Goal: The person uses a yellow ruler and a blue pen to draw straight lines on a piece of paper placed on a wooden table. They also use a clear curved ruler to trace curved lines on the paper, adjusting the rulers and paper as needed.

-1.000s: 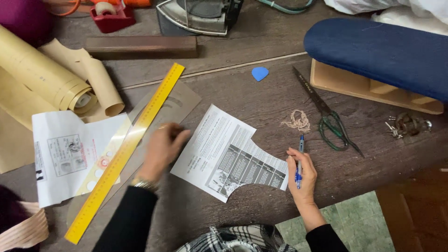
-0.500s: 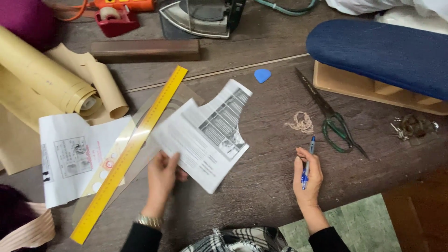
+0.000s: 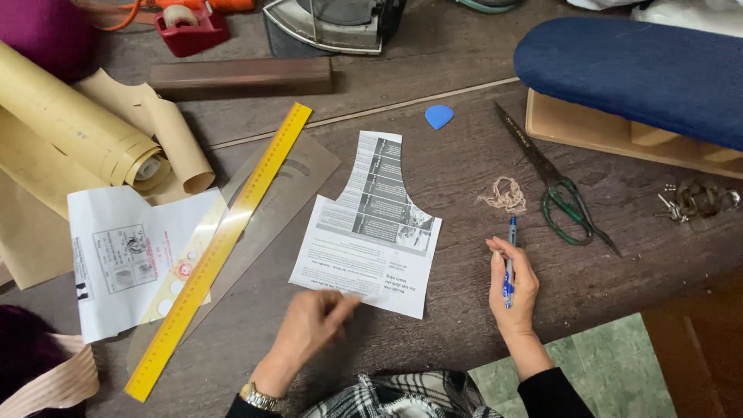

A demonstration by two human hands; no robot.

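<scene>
A cut paper pattern piece (image 3: 373, 232) with printed text lies flat on the dark wooden table (image 3: 433, 178). My left hand (image 3: 313, 323) pinches its near edge with the fingertips. My right hand (image 3: 512, 285) rests on the table to the right of the sheet and grips a blue pen (image 3: 510, 262), tip pointing away from me. A small tangle of beige thread (image 3: 505, 193) lies just beyond the pen.
A long yellow ruler (image 3: 220, 248) lies diagonally over a clear curve template (image 3: 271, 201) and another white sheet (image 3: 116, 259). Brown paper rolls (image 3: 85, 139) sit at left. Green-handled scissors (image 3: 557, 190), blue tailor's chalk (image 3: 439, 116), a navy sleeve board (image 3: 635, 70), an iron (image 3: 333, 19) and a tape dispenser (image 3: 190, 27) are further off.
My left hand has turned the paper piece round and drawn it nearer, so it now lies flat in front of me. My right hand with the pen has stayed almost still.
</scene>
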